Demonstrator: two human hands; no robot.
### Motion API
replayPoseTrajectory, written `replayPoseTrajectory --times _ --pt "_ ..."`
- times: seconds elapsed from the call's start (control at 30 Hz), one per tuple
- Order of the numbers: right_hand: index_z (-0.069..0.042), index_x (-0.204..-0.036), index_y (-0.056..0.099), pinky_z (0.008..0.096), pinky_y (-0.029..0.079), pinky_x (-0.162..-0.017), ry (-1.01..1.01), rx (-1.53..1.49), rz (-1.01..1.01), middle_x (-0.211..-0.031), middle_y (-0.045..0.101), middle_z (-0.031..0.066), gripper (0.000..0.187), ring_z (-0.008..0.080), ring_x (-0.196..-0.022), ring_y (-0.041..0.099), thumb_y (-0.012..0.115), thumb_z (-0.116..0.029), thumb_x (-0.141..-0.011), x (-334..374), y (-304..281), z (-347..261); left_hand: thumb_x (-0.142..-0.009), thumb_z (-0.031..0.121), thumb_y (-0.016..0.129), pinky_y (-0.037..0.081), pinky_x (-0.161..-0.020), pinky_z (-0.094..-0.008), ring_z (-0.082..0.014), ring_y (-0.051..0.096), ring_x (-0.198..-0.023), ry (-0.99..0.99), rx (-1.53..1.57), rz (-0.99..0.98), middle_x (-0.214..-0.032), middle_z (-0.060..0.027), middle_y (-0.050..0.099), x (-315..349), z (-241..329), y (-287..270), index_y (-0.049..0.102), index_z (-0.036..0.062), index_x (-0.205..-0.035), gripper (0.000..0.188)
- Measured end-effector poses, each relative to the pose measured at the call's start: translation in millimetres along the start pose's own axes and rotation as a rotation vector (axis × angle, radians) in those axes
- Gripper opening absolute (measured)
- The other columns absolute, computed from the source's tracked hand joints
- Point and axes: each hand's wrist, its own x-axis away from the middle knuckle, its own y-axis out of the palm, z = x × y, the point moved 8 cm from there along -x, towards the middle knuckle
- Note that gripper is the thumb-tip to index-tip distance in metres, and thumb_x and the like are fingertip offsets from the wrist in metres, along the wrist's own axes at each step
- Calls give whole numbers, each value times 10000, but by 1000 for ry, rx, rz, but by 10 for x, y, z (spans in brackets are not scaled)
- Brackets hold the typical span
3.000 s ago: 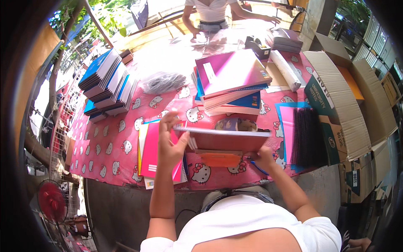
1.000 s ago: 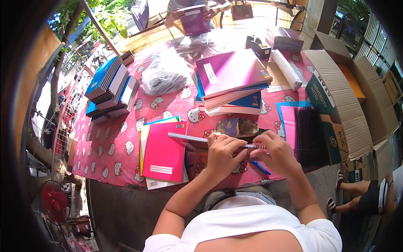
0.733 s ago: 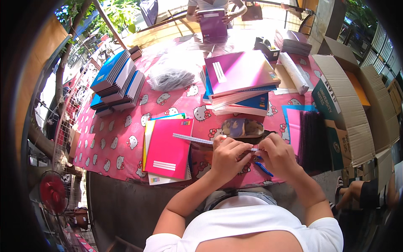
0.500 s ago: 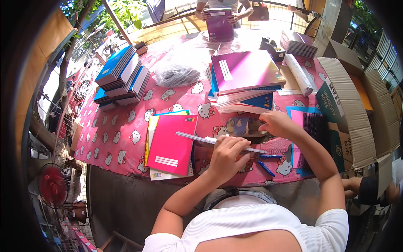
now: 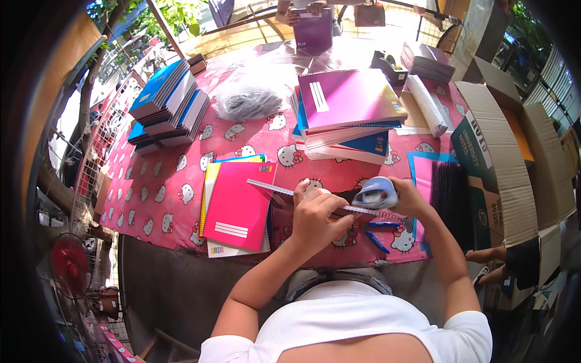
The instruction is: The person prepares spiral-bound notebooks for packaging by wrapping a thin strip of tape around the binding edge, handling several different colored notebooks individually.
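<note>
My left hand (image 5: 318,218) is closed on a notebook (image 5: 271,187) standing on edge, its long white punched edge facing up. Loose coil binding (image 5: 390,216) extends from the right end of that edge. In my right hand (image 5: 409,198) is a rounded blue-and-white object (image 5: 375,192), blurred, just above the notebook's right part; its kind is unclear. Two blue pens (image 5: 377,242) lie below the coil. Left of my left hand, a pink notebook (image 5: 241,202) tops a small pile with yellow and white ones beneath.
Purple and blue notebooks (image 5: 351,100) are piled ahead, with blue stacks (image 5: 163,100) at far left. A clear plastic bag (image 5: 249,103) lies between. Black coils (image 5: 451,193), a white roll (image 5: 426,106) and an open cardboard box (image 5: 499,163) stand right. Across the table, a person holds a purple notebook (image 5: 313,30).
My right hand has lifted the bluish object off the table and brought it beside the notebook's edge. My left hand keeps its hold. The person opposite has shifted their hands on the purple notebook.
</note>
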Motion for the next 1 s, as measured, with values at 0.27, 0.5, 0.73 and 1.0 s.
replayPoseTrajectory --times 0.27,0.5,0.73,1.0 --pt "-64 -1059 655 332 521 -781 112 -230 2 -887 697 83 455 210 -828 664 753 -3 -620 -81 -177 -99 -677 198 796 333 -986 -414 -202 647 -784 -99 76 -83 -794 -21 690 -36 -49 -7 626 113 -1000 374" --pt "-96 -1037 670 329 519 -790 17 -373 -85 -925 697 66 467 164 -857 652 786 -37 -588 -129 -115 -288 -686 191 792 372 -918 -381 -217 626 -900 -129 87 -109 -861 -41 698 6 -137 -48 588 110 -1078 450" --pt "-27 -1018 657 319 522 -770 190 -676 -117 -897 690 58 470 136 -824 629 755 18 -561 -225 -14 -203 -654 248 810 185 -1089 -536 -208 550 -1095 -103 -203 -58 -1031 -7 640 -18 -162 -236 662 139 -910 315" --pt "-85 -1127 649 325 528 -785 79 -325 -207 -974 705 105 595 176 -881 667 830 -85 -560 -360 162 -550 -601 355 825 -22 -1017 -756 -247 431 -1271 -255 -279 -44 -1103 71 629 84 -418 -372 689 203 -813 294"
